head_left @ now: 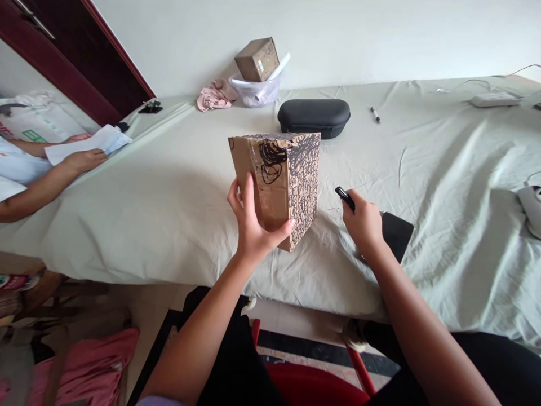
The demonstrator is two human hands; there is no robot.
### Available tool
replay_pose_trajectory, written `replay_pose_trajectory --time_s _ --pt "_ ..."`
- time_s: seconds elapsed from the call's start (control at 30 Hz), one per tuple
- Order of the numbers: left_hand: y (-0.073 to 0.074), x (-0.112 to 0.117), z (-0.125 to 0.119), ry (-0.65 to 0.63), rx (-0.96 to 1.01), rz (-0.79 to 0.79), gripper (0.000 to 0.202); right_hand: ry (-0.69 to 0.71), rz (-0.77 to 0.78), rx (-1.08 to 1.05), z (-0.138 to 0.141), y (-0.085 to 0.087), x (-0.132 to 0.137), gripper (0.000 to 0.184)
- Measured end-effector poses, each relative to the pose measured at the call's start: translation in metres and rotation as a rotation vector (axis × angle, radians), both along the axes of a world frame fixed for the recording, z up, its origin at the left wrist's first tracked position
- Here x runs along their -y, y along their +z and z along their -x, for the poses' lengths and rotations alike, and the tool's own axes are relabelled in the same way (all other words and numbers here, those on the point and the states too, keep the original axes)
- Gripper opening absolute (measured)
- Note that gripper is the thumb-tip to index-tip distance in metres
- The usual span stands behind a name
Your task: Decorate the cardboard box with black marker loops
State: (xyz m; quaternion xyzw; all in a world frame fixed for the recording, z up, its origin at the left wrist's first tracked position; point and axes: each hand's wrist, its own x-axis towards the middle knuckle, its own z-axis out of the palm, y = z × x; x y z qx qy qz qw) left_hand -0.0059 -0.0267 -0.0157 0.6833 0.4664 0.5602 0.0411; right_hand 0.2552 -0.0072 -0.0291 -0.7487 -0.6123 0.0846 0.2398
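Note:
A brown cardboard box stands tilted on the cloth-covered table, in front of me. Dense black scribbled loops cover its right side, and a looser black scribble marks the upper part of the face toward me. My left hand grips the box's lower near side, thumb at the right edge and fingers spread along the left. To the right of the box, apart from it, my right hand is closed around a black marker. A dark phone lies partly hidden beneath that hand and wrist.
Behind the box lies a black zip case. Farther back are a small carton in a clear plastic basin, a pink cloth and a small pen. At left, another person's hands hold paper.

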Motion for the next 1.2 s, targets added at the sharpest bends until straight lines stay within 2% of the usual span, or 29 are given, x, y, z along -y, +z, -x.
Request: replay_pose_trajectory --time_s 0.07,0.2,0.33,0.43,0.5,0.6,0.67,0.8,0.87,0.93,1.0,1.1,1.2 --pt "0.000 0.000 0.000 0.002 -0.003 -0.003 0.119 -0.012 0.090 0.037 0.000 0.002 -0.001 0.034" --pt "0.001 0.001 -0.001 0.000 -0.001 0.009 0.117 0.023 0.252 0.078 0.002 0.007 -0.002 0.046" --pt "0.002 0.002 -0.001 0.005 0.000 0.002 0.116 -0.006 0.285 0.083 0.004 0.015 0.001 0.049" --pt "0.003 0.003 -0.002 0.009 0.001 0.007 0.116 -0.061 0.290 0.081 0.002 0.016 0.003 0.067" --pt "0.004 0.003 -0.002 0.008 0.000 0.008 0.116 -0.040 0.276 0.086 -0.004 0.014 0.003 0.071" --pt "0.004 0.004 -0.003 0.012 -0.002 -0.004 0.116 0.085 0.190 0.018 -0.011 0.012 0.002 0.066" --pt "0.005 0.005 -0.003 0.030 -0.011 -0.018 0.116 0.161 0.104 -0.120 -0.013 0.016 0.002 0.066" --pt "0.011 0.011 -0.004 0.106 -0.077 0.030 0.116 0.213 -0.042 -0.664 -0.006 0.034 0.006 0.032" --pt "0.016 0.017 -0.006 0.141 -0.113 0.062 0.115 0.330 -0.064 -0.959 -0.001 0.045 0.011 0.026" --pt "0.022 0.024 -0.010 0.164 -0.142 0.067 0.115 0.471 -0.082 -1.134 0.006 0.054 0.016 0.029" --pt "0.028 0.032 -0.014 0.183 -0.181 0.072 0.113 0.566 -0.165 -1.176 0.015 0.062 0.024 0.031" --pt "0.037 0.047 -0.022 0.213 -0.256 0.106 0.114 0.683 -0.347 -1.151 0.028 0.070 0.039 0.024" --pt "0.043 0.061 -0.028 0.237 -0.334 0.133 0.115 0.725 -0.456 -1.043 0.041 0.076 0.058 0.038"
